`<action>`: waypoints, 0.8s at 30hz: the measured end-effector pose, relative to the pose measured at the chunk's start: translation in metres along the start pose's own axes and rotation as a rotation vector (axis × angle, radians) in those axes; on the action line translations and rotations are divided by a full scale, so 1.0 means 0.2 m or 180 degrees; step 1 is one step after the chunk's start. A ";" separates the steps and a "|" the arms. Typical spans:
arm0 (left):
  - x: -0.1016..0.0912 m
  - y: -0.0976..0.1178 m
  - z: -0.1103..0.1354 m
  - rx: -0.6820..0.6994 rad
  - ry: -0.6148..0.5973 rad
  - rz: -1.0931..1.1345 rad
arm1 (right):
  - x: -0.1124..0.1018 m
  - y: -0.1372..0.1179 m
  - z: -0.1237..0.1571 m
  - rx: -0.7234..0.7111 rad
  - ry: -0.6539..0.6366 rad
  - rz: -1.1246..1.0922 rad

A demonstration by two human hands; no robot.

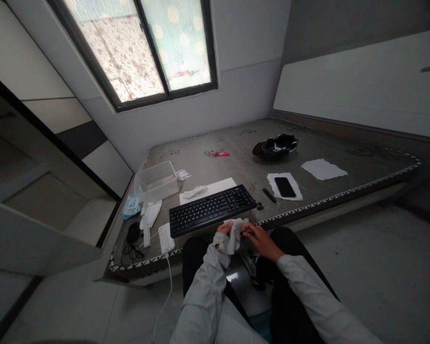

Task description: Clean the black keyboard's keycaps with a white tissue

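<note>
A black keyboard [212, 209] lies on a clear box at the near edge of a grey patterned platform [236, 162]. Just below it my left hand [224, 230] is closed on a crumpled white wipe [235, 234]. My right hand [260, 237] is closed beside the wipe, pinching a small dark object that I cannot make out. Both hands meet over my lap, touching the wipe.
On the platform are a clear plastic tub [156, 180], a used wipe on white paper [195, 192], a black phone [284, 187] on white paper, a dark cap [277, 145], a red packet [218, 154], a wipes pack [131, 206], a mouse [133, 232] and a white charger [166, 238].
</note>
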State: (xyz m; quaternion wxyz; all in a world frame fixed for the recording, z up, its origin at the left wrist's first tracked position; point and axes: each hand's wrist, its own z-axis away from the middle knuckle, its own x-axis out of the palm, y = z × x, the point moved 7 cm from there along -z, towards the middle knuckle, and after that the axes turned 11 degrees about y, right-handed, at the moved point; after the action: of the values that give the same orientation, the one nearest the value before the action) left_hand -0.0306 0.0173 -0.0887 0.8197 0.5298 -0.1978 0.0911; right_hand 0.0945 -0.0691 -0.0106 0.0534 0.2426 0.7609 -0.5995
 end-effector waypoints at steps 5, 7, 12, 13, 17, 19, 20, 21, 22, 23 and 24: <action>-0.02 0.02 -0.03 0.0146 0.0060 0.0091 | -0.11 -0.01 -0.01 -0.0210 0.0494 0.0109; -0.01 0.00 -0.03 0.0126 0.0105 0.0102 | -0.11 -0.08 0.01 -0.0402 0.0372 -0.0052; -0.02 -0.02 -0.02 0.0085 0.0321 0.0180 | 0.00 -0.16 0.05 -0.0720 -0.0113 0.0174; -0.02 -0.01 -0.02 0.0074 0.0369 0.0188 | 0.01 -0.14 0.04 -0.0701 -0.0078 0.0295; -0.01 0.02 -0.01 -0.0023 0.0487 0.0163 | -0.02 0.04 0.02 -0.0255 0.0224 0.0799; -0.01 0.04 0.01 -0.0042 0.0547 0.0175 | -0.07 0.12 0.01 0.0008 0.0472 0.0949; -0.02 0.04 0.02 -0.0048 0.0569 0.0178 | -0.10 0.14 0.01 0.0078 0.0622 0.0967; -0.02 0.05 0.03 -0.0055 0.0578 0.0174 | -0.13 0.14 0.00 0.0095 0.0756 0.0941; -0.01 0.05 0.04 -0.0065 0.0568 0.0164 | -0.15 0.13 0.00 0.0063 0.0840 0.0874; -0.01 0.06 0.05 -0.0074 0.0545 0.0149 | -0.16 0.11 0.00 -0.0002 0.0857 0.0777; 0.00 0.06 0.06 -0.0087 0.0502 0.0134 | -0.16 0.08 0.00 -0.0078 0.0806 0.0669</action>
State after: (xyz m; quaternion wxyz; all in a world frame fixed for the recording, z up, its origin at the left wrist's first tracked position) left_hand -0.0382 0.0106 -0.0752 0.8378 0.5055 -0.1450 0.1470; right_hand 0.1291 -0.0754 -0.0133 0.0225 0.3938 0.7392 -0.5459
